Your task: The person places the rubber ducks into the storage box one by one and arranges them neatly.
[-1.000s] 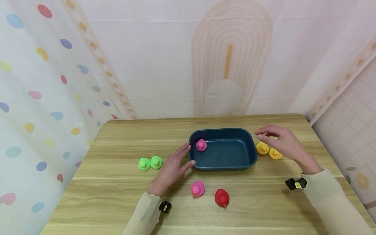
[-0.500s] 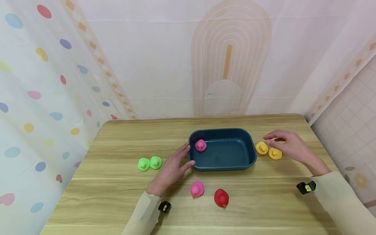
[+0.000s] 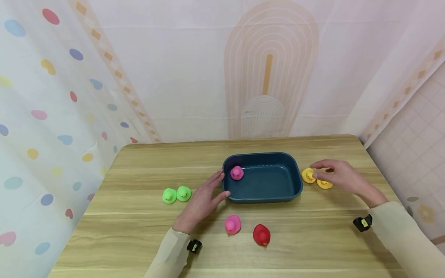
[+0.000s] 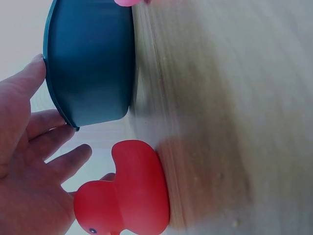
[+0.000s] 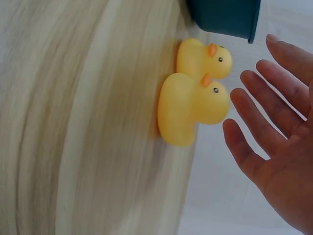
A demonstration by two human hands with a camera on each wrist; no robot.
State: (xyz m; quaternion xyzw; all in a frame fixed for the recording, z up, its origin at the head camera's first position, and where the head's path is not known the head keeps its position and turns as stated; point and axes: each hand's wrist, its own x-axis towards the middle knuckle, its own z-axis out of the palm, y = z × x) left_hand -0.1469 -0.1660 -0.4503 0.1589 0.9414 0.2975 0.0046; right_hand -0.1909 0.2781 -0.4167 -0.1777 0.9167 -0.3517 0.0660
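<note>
A dark teal rectangular tub [image 3: 264, 199] stands on the table with a pink rubber duck [image 3: 237, 173] inside its left end. My left hand [image 3: 199, 200] rests its thumb and fingertips against the tub's left rim, fingers loosely spread. Below that hand, a red rubber duck [image 4: 142, 191] shows in the left wrist view; the hand hides it from the head view. My right hand [image 3: 340, 175] hovers beside two yellow rubber ducks [image 3: 307, 176] right of the tub. Its thumb overlaps them in the head view; the right wrist view shows its fingers [image 5: 254, 117] spread, holding nothing.
Two green rubber ducks [image 3: 184, 194] sit side by side left of my left hand. In front of the tub are another pink duck [image 3: 233, 224] and a red duck [image 3: 262, 234]. A patterned curtain [image 3: 194, 77] hangs behind the wooden table [image 3: 139, 231].
My right hand has shifted right from the tub's right edge, then slightly back and down, closer over the yellow ducks. The left hand stays at the tub's rim.
</note>
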